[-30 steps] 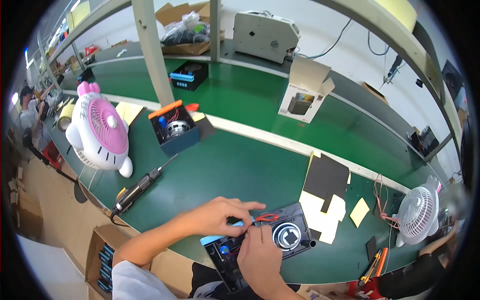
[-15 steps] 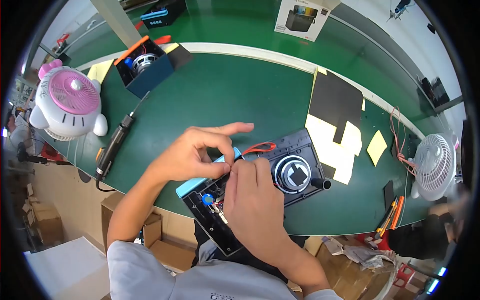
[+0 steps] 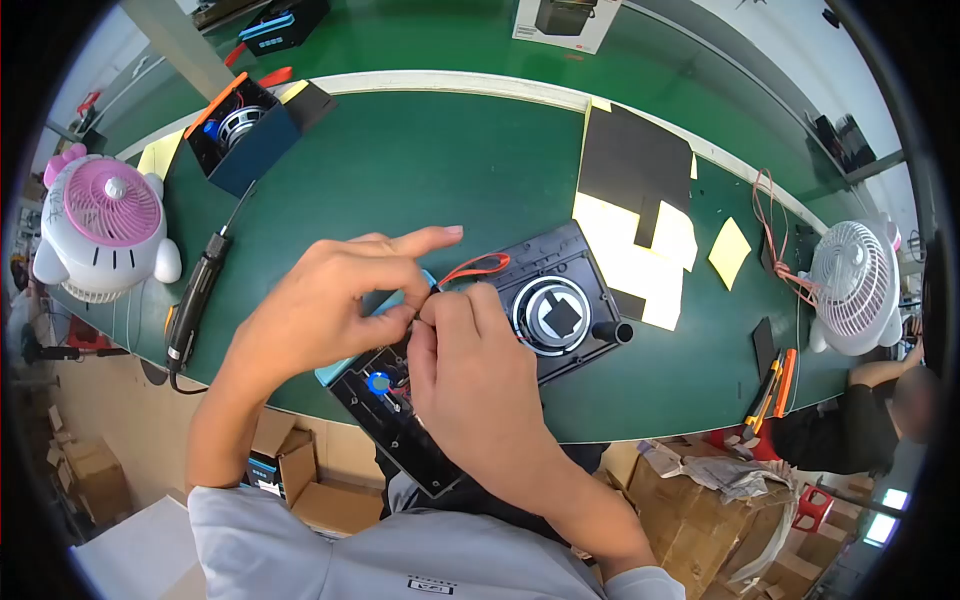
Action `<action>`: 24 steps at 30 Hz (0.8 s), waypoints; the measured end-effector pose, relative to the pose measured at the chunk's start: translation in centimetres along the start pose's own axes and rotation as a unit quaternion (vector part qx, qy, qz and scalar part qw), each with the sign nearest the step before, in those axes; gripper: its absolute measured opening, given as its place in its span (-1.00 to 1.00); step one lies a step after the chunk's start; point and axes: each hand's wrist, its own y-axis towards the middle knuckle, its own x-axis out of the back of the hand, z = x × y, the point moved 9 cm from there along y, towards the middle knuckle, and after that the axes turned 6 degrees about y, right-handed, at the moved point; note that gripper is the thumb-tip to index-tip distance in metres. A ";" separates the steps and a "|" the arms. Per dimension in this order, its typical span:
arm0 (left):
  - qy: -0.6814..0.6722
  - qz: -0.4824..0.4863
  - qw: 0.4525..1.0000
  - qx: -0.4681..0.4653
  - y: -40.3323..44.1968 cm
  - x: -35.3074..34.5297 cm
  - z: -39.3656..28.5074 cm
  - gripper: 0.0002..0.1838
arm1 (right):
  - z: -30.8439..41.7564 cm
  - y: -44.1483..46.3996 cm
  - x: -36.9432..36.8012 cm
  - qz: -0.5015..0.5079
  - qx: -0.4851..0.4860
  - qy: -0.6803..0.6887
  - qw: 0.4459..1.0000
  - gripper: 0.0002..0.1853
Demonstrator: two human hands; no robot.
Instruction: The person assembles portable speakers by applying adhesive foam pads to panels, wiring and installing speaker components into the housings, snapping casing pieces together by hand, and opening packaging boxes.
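My left hand [image 3: 340,305] is pinched at the thumb and index finger, over the upper edge of a black panel [image 3: 400,445] with a light blue side and a blue round part. Against its fingertips, my right hand [image 3: 475,375] is closed too; whatever both hold is hidden between the fingers. To the right lies a black housing [image 3: 590,275] with a round speaker [image 3: 552,315] and a short black tube. A red wire loop [image 3: 485,263] rises from just beyond the fingertips and rests along the housing's upper edge.
An electric screwdriver [image 3: 200,290] and a pink-white fan [image 3: 110,215] stand left, below an open speaker box [image 3: 240,135]. On the right are black and yellow sheets [image 3: 630,165], a white fan [image 3: 855,285] and cutters [image 3: 770,395]. A co-worker's arm [image 3: 885,370] shows at far right.
The head view has tilted down and shifted, so the bench items sit higher in the picture. Both hands stay together at the panel's upper edge, fingers pinched.
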 end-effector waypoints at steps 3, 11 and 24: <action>-0.020 0.025 0.999 0.024 0.0 0.1 -0.1 -0.84 | 0.3 0.1 -0.1 0.007 0.011 -0.002 1.000 -0.86; -0.146 0.008 0.987 0.072 -0.6 -0.4 1.4 -0.88 | 0.2 0.3 0.5 0.053 0.026 0.016 0.998 -0.94; -0.137 0.045 0.989 -0.040 -1.0 -0.5 0.3 -0.92 | 0.3 0.7 1.0 0.129 -0.001 0.059 0.990 -0.85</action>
